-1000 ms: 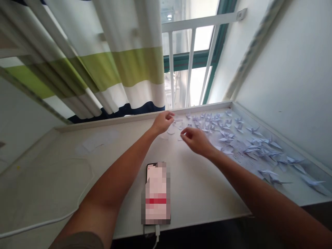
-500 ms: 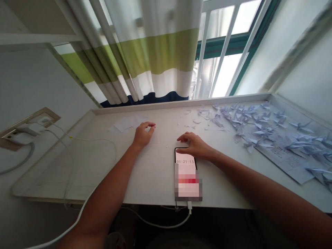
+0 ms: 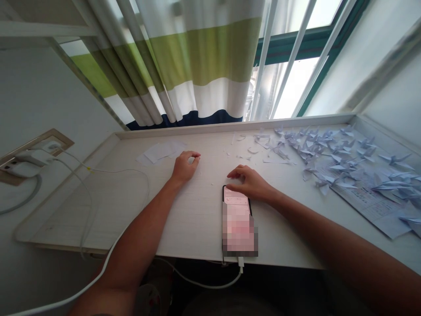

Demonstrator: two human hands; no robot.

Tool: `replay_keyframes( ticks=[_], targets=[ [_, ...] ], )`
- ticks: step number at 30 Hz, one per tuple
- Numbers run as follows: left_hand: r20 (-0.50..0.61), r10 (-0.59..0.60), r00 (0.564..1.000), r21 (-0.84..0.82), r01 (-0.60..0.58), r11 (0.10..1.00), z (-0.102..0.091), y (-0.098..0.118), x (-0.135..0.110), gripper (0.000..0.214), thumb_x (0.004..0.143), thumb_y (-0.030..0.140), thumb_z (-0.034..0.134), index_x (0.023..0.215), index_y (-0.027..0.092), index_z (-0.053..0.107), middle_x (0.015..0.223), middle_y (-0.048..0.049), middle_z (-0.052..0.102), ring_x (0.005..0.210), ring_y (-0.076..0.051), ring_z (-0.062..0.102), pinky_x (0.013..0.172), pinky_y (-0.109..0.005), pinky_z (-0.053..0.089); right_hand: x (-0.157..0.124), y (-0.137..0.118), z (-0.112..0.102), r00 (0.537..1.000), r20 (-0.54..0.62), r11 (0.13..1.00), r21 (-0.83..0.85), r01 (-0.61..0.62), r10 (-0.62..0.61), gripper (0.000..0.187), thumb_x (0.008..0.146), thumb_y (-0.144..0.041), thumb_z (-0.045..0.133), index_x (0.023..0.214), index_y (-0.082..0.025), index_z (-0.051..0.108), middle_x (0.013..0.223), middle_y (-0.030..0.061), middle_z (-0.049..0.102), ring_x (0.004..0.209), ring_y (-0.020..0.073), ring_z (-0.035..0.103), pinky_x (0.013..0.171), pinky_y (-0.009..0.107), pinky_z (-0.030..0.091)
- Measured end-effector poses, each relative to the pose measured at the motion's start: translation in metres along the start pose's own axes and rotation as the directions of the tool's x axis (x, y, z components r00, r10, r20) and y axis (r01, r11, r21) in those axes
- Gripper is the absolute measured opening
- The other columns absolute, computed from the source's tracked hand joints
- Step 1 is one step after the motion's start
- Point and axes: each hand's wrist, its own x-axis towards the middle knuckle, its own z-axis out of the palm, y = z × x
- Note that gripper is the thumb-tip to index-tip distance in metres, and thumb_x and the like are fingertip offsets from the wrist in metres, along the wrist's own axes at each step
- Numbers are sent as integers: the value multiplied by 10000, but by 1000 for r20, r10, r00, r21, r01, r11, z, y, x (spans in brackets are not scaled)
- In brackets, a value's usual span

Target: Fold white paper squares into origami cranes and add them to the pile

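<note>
My left hand (image 3: 184, 166) rests on the white desk (image 3: 131, 202) with its fingers curled and the fingertips pinched on the surface; what they hold, if anything, is too small to see. A few pale paper squares (image 3: 161, 151) lie just beyond it to the left. My right hand (image 3: 249, 181) lies flat, fingers stretched out, over the top edge of a phone (image 3: 238, 219) that lies face up near the desk's front edge. Small paper scraps (image 3: 253, 151) are scattered beyond both hands.
Several pale blue paper cranes (image 3: 332, 153) cover the desk's right side, some on a printed sheet (image 3: 371, 202). A white cable (image 3: 197, 283) runs from the phone under the desk. Another cable (image 3: 108, 171) leads to a wall socket (image 3: 29, 156) at left. A striped curtain (image 3: 184, 66) hangs behind.
Both hands came back from the scraps at the far edge to the desk's middle. My right hand settled on the phone's top; the view swung left and down.
</note>
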Motion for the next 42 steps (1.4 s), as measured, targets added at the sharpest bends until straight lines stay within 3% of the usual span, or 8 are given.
replay_keyframes(
  ticks=[6, 14, 20, 25, 31, 35, 38, 42],
  targets=[
    [1, -54, 999, 106, 53, 993, -15, -14, 9, 198, 913, 262, 596, 1012, 194, 754, 1125, -82, 770, 1094, -233, 673, 1028, -386, 491, 1, -1, -4, 995, -29, 989, 122, -88, 92, 151, 827, -305, 717, 900, -174, 742, 901, 74, 752, 827, 215, 671, 760, 343, 511],
    [16, -132, 991, 271, 123, 955, -82, -57, 26, 285, 881, 234, 579, 1111, 191, 742, 1190, -97, 755, 1165, -286, 664, 1084, -432, 474, 53, -35, -15, 997, 81, 999, -51, -6, 11, 156, 885, -282, 671, 921, -162, 764, 919, 80, 776, 837, 211, 700, 748, 317, 527],
    [71, -160, 985, 368, 123, 921, -90, -80, 10, 442, 904, 296, 606, 1317, 147, 663, 1421, -156, 634, 1400, -325, 506, 1204, -459, 336, 130, -65, 34, 969, 180, 949, -236, 208, -168, 206, 886, -231, 694, 1074, -174, 752, 1161, 104, 766, 1061, 258, 712, 944, 359, 534],
    [111, -146, 983, 361, 97, 928, -85, -84, 4, 431, 934, 313, 603, 1325, 146, 667, 1337, -165, 681, 1270, -317, 601, 1131, -431, 402, 192, -81, 81, 959, 169, 918, -290, 269, -228, 340, 892, -252, 698, 1221, -167, 698, 1357, 140, 673, 1284, 290, 605, 1133, 404, 408],
    [153, -98, 983, 310, 47, 949, -93, -95, 9, 332, 940, 254, 617, 1241, 156, 719, 1158, -125, 729, 1152, -291, 630, 999, -379, 490, 247, -90, 123, 989, 67, 942, -305, 143, -128, 319, 850, -383, 735, 1047, -132, 726, 1136, 177, 735, 1128, 345, 657, 1008, 460, 456],
    [152, -73, 986, 285, 27, 958, -92, -100, 10, 325, 929, 221, 637, 1241, 167, 713, 1138, -114, 718, 1141, -290, 623, 1006, -386, 494, 258, -97, 144, 995, -55, 968, -241, 72, -88, 304, 787, -269, 737, 1075, -181, 695, 1025, 88, 727, 1055, 299, 653, 1017, 494, 419],
    [51, -27, 998, 272, 12, 962, -94, -96, 11, 405, 926, 179, 625, 1331, 166, 647, 1240, -128, 671, 1211, -288, 585, 1072, -406, 467, 259, -106, 140, 990, -109, 985, -153, 74, -92, 359, 780, -216, 696, 1137, -186, 664, 913, 43, 695, 894, 228, 662, 880, 397, 496],
    [-221, 104, 970, 216, -55, 975, -93, -82, 9, 331, 974, 219, 549, 1287, 165, 642, 1224, -131, 672, 1199, -275, 598, 1100, -450, 462, 243, -111, 96, 971, -215, 984, 122, 129, -101, 529, 789, -279, 694, 1294, -180, 570, 848, 19, 664, 752, 192, 636, 669, 319, 522]
  ],
)
